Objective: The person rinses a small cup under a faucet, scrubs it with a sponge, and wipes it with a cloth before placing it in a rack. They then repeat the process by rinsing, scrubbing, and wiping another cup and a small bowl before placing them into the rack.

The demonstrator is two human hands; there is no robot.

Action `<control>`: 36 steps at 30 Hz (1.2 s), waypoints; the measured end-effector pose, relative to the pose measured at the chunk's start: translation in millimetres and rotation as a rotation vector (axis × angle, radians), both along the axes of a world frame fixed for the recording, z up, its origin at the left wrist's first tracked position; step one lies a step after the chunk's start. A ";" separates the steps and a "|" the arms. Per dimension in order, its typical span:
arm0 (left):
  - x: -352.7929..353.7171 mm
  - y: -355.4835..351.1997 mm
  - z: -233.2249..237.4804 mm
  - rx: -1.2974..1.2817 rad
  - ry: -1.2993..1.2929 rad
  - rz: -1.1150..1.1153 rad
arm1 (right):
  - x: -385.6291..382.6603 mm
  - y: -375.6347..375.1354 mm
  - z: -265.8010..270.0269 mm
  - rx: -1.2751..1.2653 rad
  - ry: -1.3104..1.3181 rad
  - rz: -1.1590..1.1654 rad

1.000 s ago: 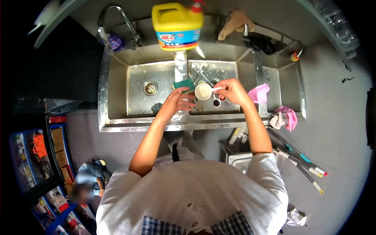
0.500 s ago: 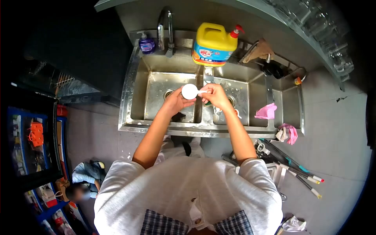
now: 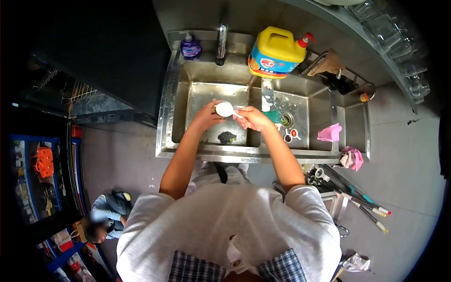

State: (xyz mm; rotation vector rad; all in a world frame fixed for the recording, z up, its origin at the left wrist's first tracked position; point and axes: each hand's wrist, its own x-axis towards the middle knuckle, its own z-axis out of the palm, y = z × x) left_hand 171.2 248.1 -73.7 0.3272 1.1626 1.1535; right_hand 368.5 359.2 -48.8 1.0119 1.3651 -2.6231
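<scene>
Over the left basin of the steel sink (image 3: 162, 136), I hold a white spoon (image 3: 224, 109) with a round, deep bowl. My right hand (image 3: 253, 119) pinches its short handle. Curled against the bowl's left side is my left hand (image 3: 207, 116), its fingertips partly hidden behind the bowl. A dark, wet clump (image 3: 227, 137) lies on the basin floor below. In the right basin, a green scouring pad or cloth (image 3: 272, 116) is beside the drain (image 3: 285, 120). Near it lie a small spoon with something red (image 3: 294, 133) and another with dark contents (image 3: 288, 138).
The tap (image 3: 221, 44), purple soap bottle (image 3: 190, 47) and yellow detergent jug (image 3: 277, 51) stand along the sink's back. Pink cloths (image 3: 330, 133) hang on the right. Long-handled tools (image 3: 352, 192) lie on the floor. A person (image 3: 110, 211) crouches at lower left beside shelves.
The view has shifted, so the sink appears farther right. The white spoon's bowl has tilted, and my left fingers now wrap its side. The dark clump and small spoons show more fully.
</scene>
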 end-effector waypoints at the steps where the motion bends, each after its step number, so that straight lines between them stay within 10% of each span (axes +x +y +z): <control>1: -12.7 -2.8 -1.8 -0.001 0.070 0.006 | -5.1 2.3 -9.9 -0.057 0.024 -0.021; 12: -107.9 -172.6 8.7 -0.112 0.423 0.307 | -49.2 30.4 -196.1 -0.386 -0.158 -0.343; 36: -126.0 -234.5 -2.3 -0.217 0.448 0.432 | -101.9 17.5 -257.1 -0.007 -0.384 -0.560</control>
